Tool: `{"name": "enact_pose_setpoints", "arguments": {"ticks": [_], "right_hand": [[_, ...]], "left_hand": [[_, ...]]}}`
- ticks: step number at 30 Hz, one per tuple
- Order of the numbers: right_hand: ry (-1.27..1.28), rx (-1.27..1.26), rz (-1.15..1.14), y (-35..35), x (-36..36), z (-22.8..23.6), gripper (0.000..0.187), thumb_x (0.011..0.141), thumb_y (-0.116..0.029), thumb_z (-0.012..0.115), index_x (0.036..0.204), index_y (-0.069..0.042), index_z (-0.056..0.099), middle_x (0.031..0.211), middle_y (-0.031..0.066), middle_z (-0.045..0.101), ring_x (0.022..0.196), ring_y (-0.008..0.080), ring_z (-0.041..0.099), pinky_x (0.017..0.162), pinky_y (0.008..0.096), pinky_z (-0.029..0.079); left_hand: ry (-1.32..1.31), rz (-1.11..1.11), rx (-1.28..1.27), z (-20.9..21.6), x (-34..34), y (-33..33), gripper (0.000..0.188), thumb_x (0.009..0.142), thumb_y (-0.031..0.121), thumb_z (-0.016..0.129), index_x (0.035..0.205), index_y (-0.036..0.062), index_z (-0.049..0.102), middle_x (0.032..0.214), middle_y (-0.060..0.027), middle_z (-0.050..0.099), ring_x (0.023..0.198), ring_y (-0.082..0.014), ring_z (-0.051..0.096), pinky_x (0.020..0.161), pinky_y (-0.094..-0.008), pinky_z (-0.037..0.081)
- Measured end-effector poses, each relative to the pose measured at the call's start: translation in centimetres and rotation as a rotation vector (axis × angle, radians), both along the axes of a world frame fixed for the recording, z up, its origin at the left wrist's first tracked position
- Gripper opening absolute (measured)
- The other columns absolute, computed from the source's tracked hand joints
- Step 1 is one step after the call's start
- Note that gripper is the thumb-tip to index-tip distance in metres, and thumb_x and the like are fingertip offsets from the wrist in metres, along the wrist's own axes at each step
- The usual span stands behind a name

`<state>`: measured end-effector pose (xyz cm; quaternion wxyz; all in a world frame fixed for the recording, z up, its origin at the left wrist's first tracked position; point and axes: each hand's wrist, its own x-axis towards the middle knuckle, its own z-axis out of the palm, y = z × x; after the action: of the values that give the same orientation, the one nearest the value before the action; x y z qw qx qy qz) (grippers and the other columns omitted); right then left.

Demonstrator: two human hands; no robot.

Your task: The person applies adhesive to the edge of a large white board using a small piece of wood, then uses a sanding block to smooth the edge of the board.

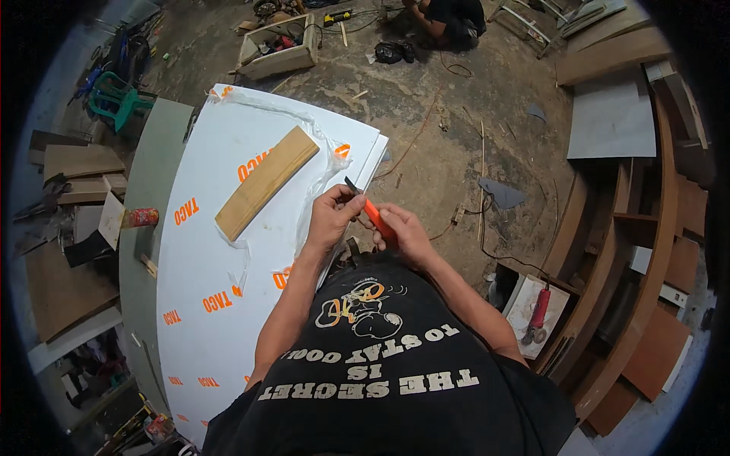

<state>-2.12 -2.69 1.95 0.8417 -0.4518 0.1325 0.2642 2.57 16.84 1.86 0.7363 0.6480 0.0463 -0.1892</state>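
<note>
An orange utility knife [378, 220] with its dark blade pointing up and to the left is held in front of my shirt, by the right edge of the white board. My right hand [406, 237] is closed round its orange handle. My left hand [334, 217] pinches the knife near its front end, just below the blade. To the left, a short wooden plank [266, 182] lies at a slant on the white board [205, 251], which carries orange print. Crumpled clear plastic film [306, 220] runs along the board beside my left hand.
An open wooden box [278, 47] of tools sits on the floor ahead, near a crouching person [456, 21]. Cables trail over the floor. A red angle grinder [541, 308] lies at right beside wooden shelving [646, 251]. A red can [140, 217] stands left.
</note>
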Motion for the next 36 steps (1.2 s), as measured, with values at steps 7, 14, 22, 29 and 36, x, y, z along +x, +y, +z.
{"name": "enact_pose_setpoints", "arguments": {"ticks": [7, 14, 22, 29, 36], "right_hand": [[0.005, 0.202, 0.037, -1.6, -0.4, 0.9, 0.039, 0.107, -0.022, 0.056, 0.139, 0.000, 0.058, 0.108, 0.0099, 0.070, 0.081, 0.0119, 0.067, 0.070, 0.0265, 0.056], [-0.154, -0.055, 0.015, -1.5, -0.1, 1.7, 0.038, 0.105, -0.014, 0.060, 0.140, 0.000, 0.058, 0.110, 0.0076, 0.069, 0.087, 0.0120, 0.068, 0.074, 0.0261, 0.055], [-0.163, -0.058, 0.017, -1.7, 0.3, 0.8, 0.039, 0.103, -0.014, 0.063, 0.140, -0.001, 0.058, 0.109, 0.0072, 0.070, 0.090, 0.0117, 0.068, 0.076, 0.0272, 0.055], [-0.531, -0.524, -0.089, -1.4, 0.7, -2.1, 0.035, 0.099, -0.014, 0.067, 0.132, -0.002, 0.064, 0.105, 0.0090, 0.073, 0.087, 0.0176, 0.067, 0.077, 0.0344, 0.054], [-0.910, -1.138, -0.156, -5.4, 9.6, -4.3, 0.037, 0.098, -0.010, 0.065, 0.134, -0.008, 0.065, 0.097, 0.0137, 0.067, 0.080, 0.0251, 0.066, 0.070, 0.0355, 0.051]], "left_hand": [[0.136, -0.055, -0.417, -0.9, -0.5, 0.0, 0.025, 0.101, 0.020, 0.069, 0.117, 0.0003, 0.068, 0.101, -0.0049, 0.070, 0.089, -0.0131, 0.066, 0.078, -0.0300, 0.053], [0.142, -0.040, -0.566, 0.9, -0.5, -0.4, 0.037, 0.101, 0.017, 0.067, 0.131, -0.0025, 0.062, 0.112, -0.0102, 0.071, 0.101, -0.0207, 0.070, 0.092, -0.0383, 0.056], [0.080, -0.075, -0.341, -0.3, -0.1, -0.3, 0.036, 0.099, 0.018, 0.070, 0.129, -0.0022, 0.064, 0.108, -0.0103, 0.072, 0.099, -0.0187, 0.069, 0.092, -0.0367, 0.056], [-0.021, -0.148, 0.146, -0.7, 1.0, -1.0, 0.035, 0.092, 0.017, 0.079, 0.121, -0.0012, 0.069, 0.104, -0.0088, 0.072, 0.095, -0.0158, 0.068, 0.085, -0.0333, 0.056], [-0.647, -0.048, 0.900, -0.8, 2.3, 2.1, 0.026, 0.086, 0.010, 0.074, 0.112, 0.0057, 0.071, 0.111, -0.0126, 0.070, 0.102, -0.0308, 0.065, 0.096, -0.0421, 0.049]]}}
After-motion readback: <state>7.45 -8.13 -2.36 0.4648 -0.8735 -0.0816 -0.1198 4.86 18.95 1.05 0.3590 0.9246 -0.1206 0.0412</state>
